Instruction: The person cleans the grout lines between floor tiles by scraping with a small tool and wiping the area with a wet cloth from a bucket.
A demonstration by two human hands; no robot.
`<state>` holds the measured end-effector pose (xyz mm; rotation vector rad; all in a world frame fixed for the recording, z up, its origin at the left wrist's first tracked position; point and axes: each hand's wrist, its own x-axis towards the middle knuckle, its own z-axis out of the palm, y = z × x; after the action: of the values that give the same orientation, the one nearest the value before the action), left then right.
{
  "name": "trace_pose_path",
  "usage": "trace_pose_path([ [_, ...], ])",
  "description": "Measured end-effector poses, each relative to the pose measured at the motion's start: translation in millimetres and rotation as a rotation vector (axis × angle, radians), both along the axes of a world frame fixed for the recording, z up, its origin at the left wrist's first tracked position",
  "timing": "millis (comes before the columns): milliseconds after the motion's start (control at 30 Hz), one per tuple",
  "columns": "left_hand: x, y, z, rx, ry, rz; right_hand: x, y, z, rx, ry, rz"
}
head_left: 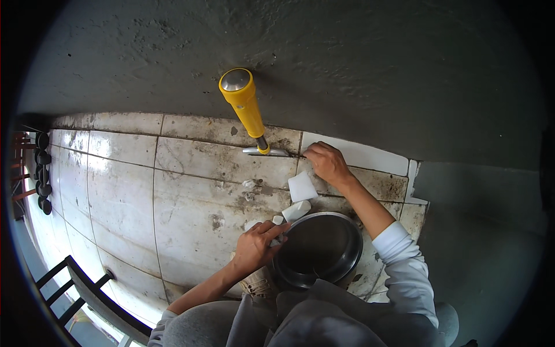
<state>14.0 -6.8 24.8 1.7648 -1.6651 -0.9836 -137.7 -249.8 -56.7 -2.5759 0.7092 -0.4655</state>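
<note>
My right hand [327, 163] is at the foot of the grey wall, fingers pinched together by the left end of a white tile strip [361, 156]. Whatever it pinches, if anything, is too small to make out. My left hand [259, 247] is closed at the left rim of a round dark metal bowl [350, 226]; a greyish bit shows by its fingertips, partly hidden. Between the hands lie a flat white tile piece [302, 187] and a rounded whitish piece [296, 210]. A trowel [248, 115] with a yellow handle stands with its metal blade on the floor, left of my right hand.
Stained white floor tiles [193, 202] run along the rough grey wall [376, 75]. Whitish crumbs [248, 184] lie on them. A dark metal rack [98, 298] is at lower left, black round weights [43, 173] at far left. My shoe [258, 284] is beside the bowl.
</note>
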Motion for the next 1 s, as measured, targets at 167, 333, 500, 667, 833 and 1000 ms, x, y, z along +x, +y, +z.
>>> trace_pose_path([
  [167,-0.7,1.0,-2.0,0.002,-0.004,-0.001,3.6,-18.5,4.4,-0.112,0.080,0.064],
  [333,-1.3,0.4,0.4,0.012,0.004,0.010,3.8,-3.6,-1.1,-0.111,0.030,-0.075],
  [500,-1.1,0.4,-1.2,0.005,-0.014,0.004,9.9,-6.2,0.2,-0.292,0.086,-0.069],
  [667,-1.8,1.0,-0.8,-0.002,-0.027,0.007,14.9,2.1,-2.6,-0.187,0.058,-0.162],
  [833,-0.9,1.2,-1.4,-0.003,-0.008,0.007,15.7,-1.6,-2.7,-0.208,0.077,-0.128],
  [1000,-1.8,0.8,0.5,0.012,-0.005,0.004,21.5,6.0,-11.5,-0.239,0.019,-0.307],
])
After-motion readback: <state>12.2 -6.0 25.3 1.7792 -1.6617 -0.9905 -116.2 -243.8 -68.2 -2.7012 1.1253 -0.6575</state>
